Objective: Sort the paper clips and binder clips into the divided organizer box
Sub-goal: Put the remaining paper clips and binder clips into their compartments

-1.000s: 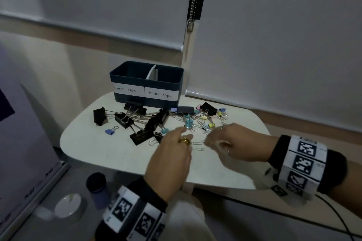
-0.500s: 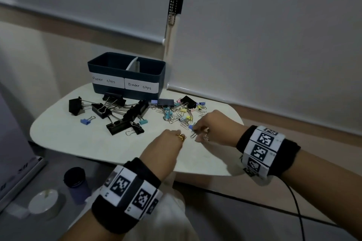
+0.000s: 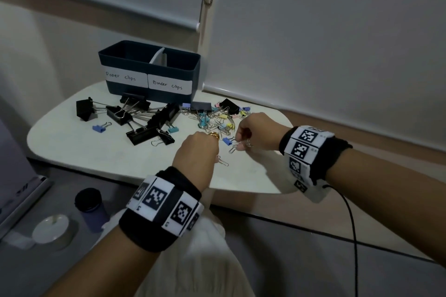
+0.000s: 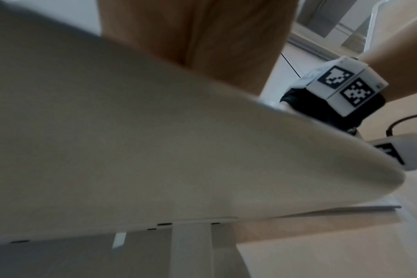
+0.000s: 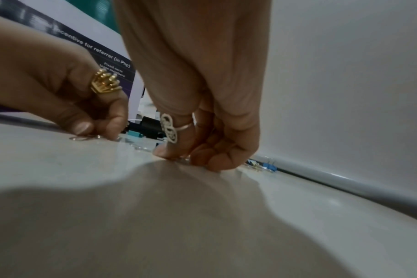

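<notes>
A dark blue organizer box (image 3: pixel 125 60) stands at the back of the white table (image 3: pixel 72 151), its left half labelled paper clips and its right half binder clips. Black binder clips (image 3: pixel 144 120) lie in front of it. Small coloured binder clips and silver paper clips (image 3: pixel 217 120) are scattered to their right. My left hand (image 3: pixel 210 149) (image 5: pixel 95 129), with a gold ring, pinches a paper clip (image 5: pixel 83 138) against the table. My right hand (image 3: pixel 240 143) (image 5: pixel 188 156) curls down and pinches another paper clip (image 3: pixel 233 149). In the left wrist view the table edge hides my left fingers.
A small blue binder clip (image 3: pixel 99 127) lies alone at the left. The wall and roller blind rise close behind the table. On the floor at the left stand a lidded dark cup (image 3: pixel 89 202) and a white round lid (image 3: pixel 52 228). A black cable (image 3: pixel 350 212) trails from my right wrist.
Both hands have come a little nearer the table's front edge, out of the clip pile. Their fingertips are now down on single paper clips.
</notes>
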Demonstrator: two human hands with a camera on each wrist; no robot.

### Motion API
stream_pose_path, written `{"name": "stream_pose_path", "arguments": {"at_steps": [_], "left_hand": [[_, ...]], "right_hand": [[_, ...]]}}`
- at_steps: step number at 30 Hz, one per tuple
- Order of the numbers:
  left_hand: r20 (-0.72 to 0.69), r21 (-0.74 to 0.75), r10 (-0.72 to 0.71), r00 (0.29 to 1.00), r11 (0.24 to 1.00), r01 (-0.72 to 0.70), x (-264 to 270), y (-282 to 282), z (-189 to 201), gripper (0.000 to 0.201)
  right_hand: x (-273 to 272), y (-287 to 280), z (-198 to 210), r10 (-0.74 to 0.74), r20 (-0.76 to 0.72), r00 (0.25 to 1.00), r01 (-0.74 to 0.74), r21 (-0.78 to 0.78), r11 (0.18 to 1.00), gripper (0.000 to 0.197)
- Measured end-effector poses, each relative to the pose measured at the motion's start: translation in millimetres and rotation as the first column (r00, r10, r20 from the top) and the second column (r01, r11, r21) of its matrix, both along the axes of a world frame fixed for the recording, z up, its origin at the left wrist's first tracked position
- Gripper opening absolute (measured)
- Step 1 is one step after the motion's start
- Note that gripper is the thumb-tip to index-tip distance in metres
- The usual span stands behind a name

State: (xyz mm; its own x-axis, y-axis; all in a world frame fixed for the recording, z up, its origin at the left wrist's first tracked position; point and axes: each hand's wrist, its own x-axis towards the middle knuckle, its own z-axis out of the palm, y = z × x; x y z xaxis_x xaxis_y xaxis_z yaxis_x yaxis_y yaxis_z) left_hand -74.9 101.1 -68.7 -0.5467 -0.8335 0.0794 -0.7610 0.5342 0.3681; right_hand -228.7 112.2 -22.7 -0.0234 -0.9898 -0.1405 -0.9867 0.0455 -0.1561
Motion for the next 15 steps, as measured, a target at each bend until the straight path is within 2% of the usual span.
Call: {"name": "stream_pose_path", "arguments": {"at_steps": [4,8,12,15], "left_hand": [[0.023,0.077,0.022,1.000,0.997,-0.023,-1.8,-4.4,-0.4,0.022],[0.032,0.045,0.027,0.999,0.999,-0.028,-0.1,-2.9,-0.1,0.019],[0.013,0.013,0.017,1.000,1.000,-0.017,1.9,-0.4,-1.6,0.020],[0.053,-0.047,0.023,0.998,0.999,-0.021,1.5,3.6,-3.4,0.020]], "right_hand": [[3.3,-0.2,-2.3,0.039,-0.035,0.999,-0.039,0.003,0.999,0.011],[8.9,1.0,-1.5,0.090,-0.092,0.992,-0.085,0.057,0.995,0.015],[11.6,7.0,-1.4,0.130,-0.080,0.988,-0.131,-0.009,0.991,0.020],[11.1,10.7,-2.7,0.134,-0.042,0.990,-0.135,-0.023,0.991,0.022]]}}
